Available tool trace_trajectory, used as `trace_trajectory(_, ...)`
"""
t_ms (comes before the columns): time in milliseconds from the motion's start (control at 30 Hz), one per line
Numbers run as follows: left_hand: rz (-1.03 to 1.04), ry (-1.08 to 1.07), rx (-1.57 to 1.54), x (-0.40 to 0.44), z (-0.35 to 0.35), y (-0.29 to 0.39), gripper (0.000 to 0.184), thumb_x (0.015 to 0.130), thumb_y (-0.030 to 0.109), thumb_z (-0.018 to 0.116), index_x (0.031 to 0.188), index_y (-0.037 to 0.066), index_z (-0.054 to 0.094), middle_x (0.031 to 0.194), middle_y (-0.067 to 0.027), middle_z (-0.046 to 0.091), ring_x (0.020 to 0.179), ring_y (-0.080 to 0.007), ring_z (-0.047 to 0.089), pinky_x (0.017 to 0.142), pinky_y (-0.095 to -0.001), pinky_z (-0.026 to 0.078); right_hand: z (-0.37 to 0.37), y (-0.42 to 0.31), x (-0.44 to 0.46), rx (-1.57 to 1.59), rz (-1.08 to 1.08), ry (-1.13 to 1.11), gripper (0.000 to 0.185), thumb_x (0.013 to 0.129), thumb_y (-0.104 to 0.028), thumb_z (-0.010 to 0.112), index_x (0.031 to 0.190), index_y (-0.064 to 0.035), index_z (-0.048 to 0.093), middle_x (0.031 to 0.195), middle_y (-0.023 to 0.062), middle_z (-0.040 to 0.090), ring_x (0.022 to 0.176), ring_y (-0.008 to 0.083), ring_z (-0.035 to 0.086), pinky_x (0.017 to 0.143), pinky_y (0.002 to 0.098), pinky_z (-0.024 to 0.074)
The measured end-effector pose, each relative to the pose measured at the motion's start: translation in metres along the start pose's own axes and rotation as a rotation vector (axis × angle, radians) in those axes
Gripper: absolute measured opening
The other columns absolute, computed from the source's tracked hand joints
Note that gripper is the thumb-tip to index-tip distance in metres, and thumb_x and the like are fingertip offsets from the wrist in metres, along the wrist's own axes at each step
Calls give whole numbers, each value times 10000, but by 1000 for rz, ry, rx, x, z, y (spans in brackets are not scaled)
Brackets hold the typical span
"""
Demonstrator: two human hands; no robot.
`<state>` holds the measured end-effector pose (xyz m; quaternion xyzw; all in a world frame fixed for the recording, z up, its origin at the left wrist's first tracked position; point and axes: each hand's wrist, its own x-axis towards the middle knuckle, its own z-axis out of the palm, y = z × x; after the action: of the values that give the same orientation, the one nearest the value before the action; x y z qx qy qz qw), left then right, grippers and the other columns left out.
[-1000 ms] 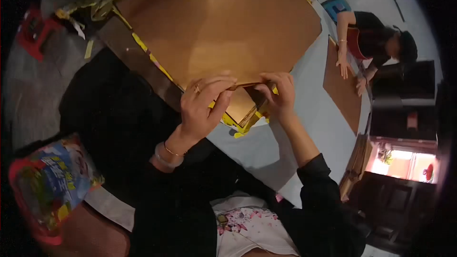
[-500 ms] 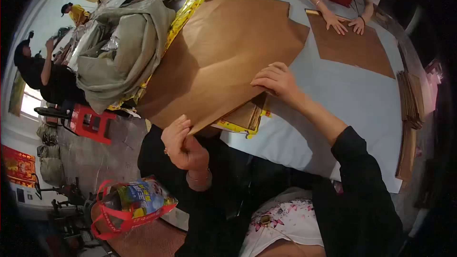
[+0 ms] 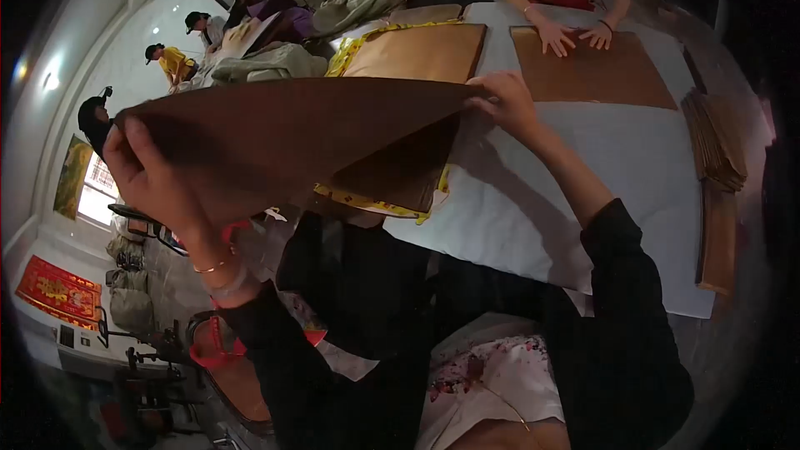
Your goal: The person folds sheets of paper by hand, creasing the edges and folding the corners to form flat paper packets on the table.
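Note:
A large sheet of brown paper (image 3: 275, 129) hangs in the air between my two hands, its dark underside bowed toward me. My left hand (image 3: 154, 171) grips its left end, thumb on the near face. At the opposite end, the fingers of my right hand (image 3: 507, 106) pinch a corner. Under and behind the sheet lies a stack of brown paper (image 3: 429, 46), partly hidden by it. Yellow printed wrapping (image 3: 375, 204) shows along the stack's near edge and also at its far left side.
A white-covered table (image 3: 567, 175) extends to the right. Across it, a person's hands (image 3: 575, 40) press on another brown sheet (image 3: 596, 75). Folded brown paper bundles (image 3: 715, 146) line the right edge. Grey-green sacks (image 3: 275, 64) and other people are at the far left.
The sheet has been lifted off the stack and swung upright. My left hand has risen and moved left with its end, while my right hand has gone slightly up. The camera view has tilted up.

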<state>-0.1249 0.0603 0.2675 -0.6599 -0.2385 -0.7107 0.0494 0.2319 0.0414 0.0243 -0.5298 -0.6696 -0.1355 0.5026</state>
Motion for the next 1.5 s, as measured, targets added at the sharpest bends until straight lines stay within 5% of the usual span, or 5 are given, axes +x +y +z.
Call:
trace_trajectory(600, 51, -113, 357, 182, -53, -36, 328, 892, 318, 538, 965, 9, 620, 894, -46, 634, 817, -112, 557, 769, -256, 436, -69, 44, -5, 12, 141, -1, 235, 750, -266, 690, 870, -74, 631, 821, 51, 648, 786, 228, 593, 784, 334, 402)
trace_trajectory(867, 94, -45, 637, 198, -87, -77, 426, 874, 368, 533, 1027, -22, 611, 988, -134, 643, 905, -230, 603, 815, -316, 447, -79, 56, -21, 189, 267, -209, 217, 765, -233, 684, 849, -41, 626, 811, 83, 641, 694, 216, 597, 627, 322, 459)
trace_trajectory(933, 47, -102, 683, 201, -98, -93, 456, 870, 380, 520, 1052, -30, 601, 1025, -173, 631, 950, -283, 598, 840, -342, 438, -82, 56, -23, 350, 472, -219, 192, 770, -191, 683, 859, -30, 626, 785, 51, 636, 716, 135, 590, 657, 288, 457)
trace_trajectory(1200, -24, -175, 717, 202, -130, -149, 476, 835, 406, 544, 1026, -23, 618, 958, -177, 649, 872, -278, 621, 774, -353, 465, -75, 61, -30, 721, 573, -219, 230, 820, -247, 655, 893, -33, 614, 800, -10, 595, 758, 84, 537, 700, 237, 432)
trace_trajectory(1500, -121, -156, 636, 195, -146, -210, 461, 852, 368, 579, 1067, -38, 604, 946, -149, 647, 835, -215, 609, 741, -330, 478, -118, 52, -11, 422, 494, -75, 327, 847, -322, 620, 958, -13, 614, 845, -9, 596, 801, 77, 529, 714, 249, 422)
